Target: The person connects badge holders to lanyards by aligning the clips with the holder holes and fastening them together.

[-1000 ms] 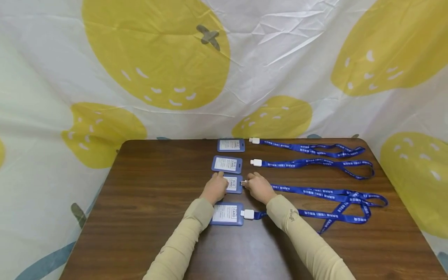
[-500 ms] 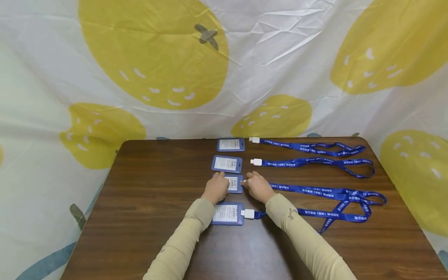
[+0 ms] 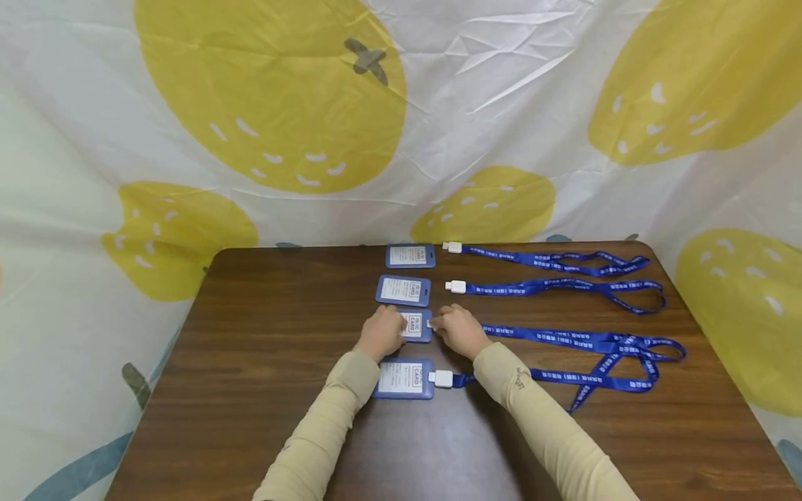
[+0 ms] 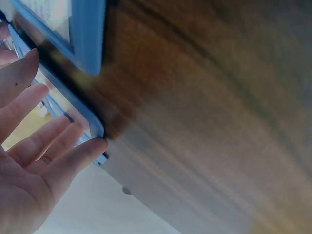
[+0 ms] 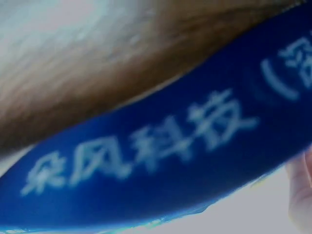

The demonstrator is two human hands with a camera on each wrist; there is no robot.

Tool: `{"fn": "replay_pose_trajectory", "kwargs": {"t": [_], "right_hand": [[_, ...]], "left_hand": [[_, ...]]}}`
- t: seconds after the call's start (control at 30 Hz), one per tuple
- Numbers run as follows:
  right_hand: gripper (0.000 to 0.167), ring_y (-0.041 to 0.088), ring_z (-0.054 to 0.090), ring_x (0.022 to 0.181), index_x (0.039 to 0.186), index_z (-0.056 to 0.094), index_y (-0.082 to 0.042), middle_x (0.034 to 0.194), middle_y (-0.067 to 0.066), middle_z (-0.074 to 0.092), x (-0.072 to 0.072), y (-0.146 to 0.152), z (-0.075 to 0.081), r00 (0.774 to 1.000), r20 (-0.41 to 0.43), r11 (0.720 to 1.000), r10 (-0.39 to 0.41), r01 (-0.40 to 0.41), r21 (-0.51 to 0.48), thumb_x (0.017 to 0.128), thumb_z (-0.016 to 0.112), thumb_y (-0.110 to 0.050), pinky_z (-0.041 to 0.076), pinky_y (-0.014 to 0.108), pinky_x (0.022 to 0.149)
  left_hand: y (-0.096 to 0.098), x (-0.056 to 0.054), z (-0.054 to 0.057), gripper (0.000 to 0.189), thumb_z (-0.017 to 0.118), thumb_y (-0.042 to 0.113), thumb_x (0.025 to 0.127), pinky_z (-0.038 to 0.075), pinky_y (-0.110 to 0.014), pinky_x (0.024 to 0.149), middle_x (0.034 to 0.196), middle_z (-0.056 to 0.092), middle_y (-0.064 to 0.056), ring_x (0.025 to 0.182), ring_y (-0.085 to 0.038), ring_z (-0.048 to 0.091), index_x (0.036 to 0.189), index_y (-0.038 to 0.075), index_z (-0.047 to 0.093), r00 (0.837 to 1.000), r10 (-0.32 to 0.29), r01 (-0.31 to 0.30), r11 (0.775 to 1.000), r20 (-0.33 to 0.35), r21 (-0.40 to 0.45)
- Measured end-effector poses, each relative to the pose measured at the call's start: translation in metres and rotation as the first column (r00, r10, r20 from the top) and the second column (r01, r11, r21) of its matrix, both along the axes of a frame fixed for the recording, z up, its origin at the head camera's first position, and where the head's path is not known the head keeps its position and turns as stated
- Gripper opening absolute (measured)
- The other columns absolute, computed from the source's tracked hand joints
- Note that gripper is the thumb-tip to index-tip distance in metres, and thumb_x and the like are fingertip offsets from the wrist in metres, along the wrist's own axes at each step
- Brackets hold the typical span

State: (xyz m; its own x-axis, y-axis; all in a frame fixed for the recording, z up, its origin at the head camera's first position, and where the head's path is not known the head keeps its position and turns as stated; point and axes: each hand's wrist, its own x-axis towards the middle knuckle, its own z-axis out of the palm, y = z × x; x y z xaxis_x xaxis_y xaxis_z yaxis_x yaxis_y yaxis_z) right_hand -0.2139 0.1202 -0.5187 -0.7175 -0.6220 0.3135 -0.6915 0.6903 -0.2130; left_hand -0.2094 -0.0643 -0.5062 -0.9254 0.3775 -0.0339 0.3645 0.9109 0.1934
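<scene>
My left hand [image 3: 381, 334] holds a blue badge holder [image 3: 418, 325], the third from the back, flat on the table. In the left wrist view, its fingers [image 4: 58, 141] lie over the holder and along its edge. At the holder's slot end, my right hand [image 3: 460, 330] pinches the white clip [image 3: 430, 323] of a blue lanyard [image 3: 551, 336]; the fingers hide most of the clip, and whether it is through the slot cannot be told. The lanyard strap [image 5: 161, 146], with white lettering, fills much of the right wrist view.
Nearer me, another badge holder [image 3: 401, 379] has a lanyard clip [image 3: 443, 378] at its slot end. Behind my hands lie two more holders [image 3: 403, 290], each with a separate lanyard [image 3: 532, 287] to its right. A patterned curtain [image 3: 326, 209] hangs behind the wooden table [image 3: 263, 334].
Both hands stay at the same holder and clip, with only slight finger movement. The whole head view has shifted slightly.
</scene>
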Motion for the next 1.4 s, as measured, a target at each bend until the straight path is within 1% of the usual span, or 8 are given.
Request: {"fn": "replay_pose_trajectory", "kwargs": {"t": [0.17, 0.33, 0.6, 0.83, 0.93, 1.07, 1.2, 1.4], "right_hand": [[0.023, 0.030, 0.059, 0.084, 0.094, 0.069, 0.001, 0.089, 0.015, 0.064, 0.000, 0.004, 0.004, 0.994, 0.090, 0.998, -0.062, 0.064, -0.016, 0.072, 0.070, 0.000, 0.048, 0.040, 0.078], [0.025, 0.031, 0.059, 0.089, 0.097, 0.068, 0.000, 0.094, 0.015, 0.064, 0.004, 0.014, 0.007, 0.981, 0.122, 0.988, -0.150, 0.153, -0.020, 0.073, 0.070, -0.004, 0.048, 0.041, 0.080], [0.028, 0.033, 0.059, 0.090, 0.101, 0.066, 0.003, 0.099, 0.017, 0.063, 0.017, 0.034, 0.020, 0.962, 0.133, 0.970, -0.237, 0.243, -0.033, 0.077, 0.070, -0.011, 0.049, 0.044, 0.078], [0.014, 0.024, 0.055, 0.067, 0.072, 0.058, -0.005, 0.075, 0.006, 0.057, 0.021, 0.045, 0.023, 0.956, 0.098, 0.958, -0.275, 0.282, -0.060, 0.076, 0.070, -0.011, 0.048, 0.038, 0.059], [0.021, 0.019, 0.048, 0.058, 0.071, 0.051, -0.008, 0.067, 0.003, 0.050, 0.018, 0.048, 0.023, 0.950, 0.108, 0.949, -0.294, 0.304, -0.086, 0.075, 0.071, -0.010, 0.043, 0.034, 0.052], [0.018, 0.020, 0.050, 0.057, 0.079, 0.053, -0.005, 0.068, 0.004, 0.054, 0.010, 0.049, 0.024, 0.946, 0.110, 0.944, -0.306, 0.316, -0.092, 0.077, 0.070, -0.011, 0.044, 0.035, 0.052], [0.017, 0.029, 0.061, 0.074, 0.091, 0.062, 0.001, 0.084, 0.014, 0.064, 0.000, 0.049, 0.025, 0.936, 0.137, 0.941, -0.325, 0.334, -0.051, 0.079, 0.067, -0.011, 0.050, 0.041, 0.066], [0.022, 0.034, 0.060, 0.092, 0.100, 0.067, 0.001, 0.099, 0.018, 0.065, -0.015, 0.049, 0.020, 0.934, 0.124, 0.941, -0.334, 0.337, -0.004, 0.082, 0.065, -0.012, 0.048, 0.044, 0.081]], "left_hand": [[-0.005, 0.001, -0.001, 0.027, 0.075, 0.019, 0.070, 0.052, -0.042, 0.067, 0.099, 0.059, -0.012, 0.094, -0.028, 0.053, 0.094, 0.009, 0.070, 1.000, 0.012, -0.012, 0.999, -0.019, 0.035], [-0.011, 0.007, 0.000, 0.037, 0.070, 0.021, 0.075, 0.052, -0.044, 0.070, 0.113, 0.058, -0.014, 0.105, -0.030, 0.050, 0.109, 0.007, 0.066, 0.997, 0.052, -0.046, 0.994, -0.063, 0.094], [-0.021, 0.017, 0.010, 0.026, 0.061, 0.016, 0.081, 0.051, -0.044, 0.068, 0.100, 0.064, -0.013, 0.090, -0.031, 0.061, 0.103, 0.003, 0.067, 0.980, 0.126, -0.074, 0.949, -0.152, 0.306], [-0.027, 0.021, 0.014, 0.008, 0.064, 0.013, 0.078, 0.045, -0.036, 0.050, 0.069, 0.057, -0.004, 0.060, -0.021, 0.055, 0.080, 0.006, 0.061, 0.954, 0.192, -0.084, 0.907, -0.228, 0.413], [-0.029, 0.021, 0.014, 0.009, 0.065, 0.013, 0.077, 0.040, -0.034, 0.047, 0.061, 0.050, 0.000, 0.054, -0.018, 0.049, 0.076, 0.007, 0.058, 0.950, 0.198, -0.073, 0.893, -0.242, 0.444], [-0.032, 0.021, 0.014, 0.008, 0.065, 0.012, 0.077, 0.041, -0.034, 0.048, 0.064, 0.052, -0.001, 0.055, -0.018, 0.050, 0.078, 0.005, 0.061, 0.946, 0.200, -0.063, 0.886, -0.256, 0.459], [-0.034, 0.022, 0.014, 0.011, 0.064, 0.011, 0.078, 0.043, -0.034, 0.050, 0.069, 0.057, -0.004, 0.059, -0.019, 0.052, 0.085, 0.003, 0.063, 0.949, 0.198, -0.068, 0.888, -0.244, 0.454], [-0.036, 0.024, 0.017, 0.016, 0.062, 0.012, 0.080, 0.044, -0.034, 0.052, 0.072, 0.058, -0.006, 0.062, -0.018, 0.053, 0.092, 0.001, 0.064, 0.958, 0.191, -0.082, 0.896, -0.213, 0.437]]}}
